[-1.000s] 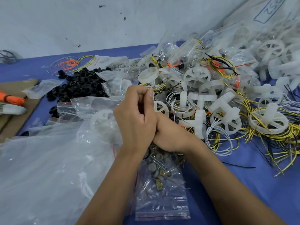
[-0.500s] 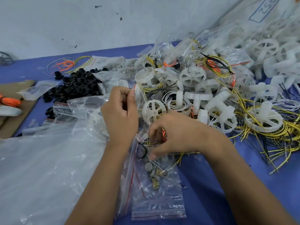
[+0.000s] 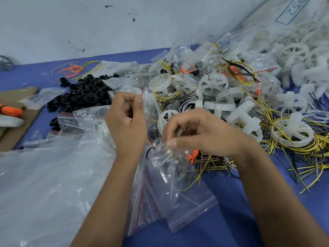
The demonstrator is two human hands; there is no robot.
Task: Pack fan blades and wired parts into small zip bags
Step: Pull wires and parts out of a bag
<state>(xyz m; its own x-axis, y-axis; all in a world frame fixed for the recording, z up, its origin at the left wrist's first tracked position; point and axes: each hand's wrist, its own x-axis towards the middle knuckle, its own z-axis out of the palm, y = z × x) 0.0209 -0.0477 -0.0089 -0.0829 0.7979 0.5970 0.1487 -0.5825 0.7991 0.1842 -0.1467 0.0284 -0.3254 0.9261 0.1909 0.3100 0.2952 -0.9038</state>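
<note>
Head view: my left hand pinches the zip bag by its top edge above the bench, while my right hand pinches its mouth. Filling step; next, probably feed wired parts inside.

Frame centre: left hand pinches the zip bag by its top edge. Right hand pinches the bag's mouth. White fan blades and yellow wires heaped at right on blue desk.
</note>
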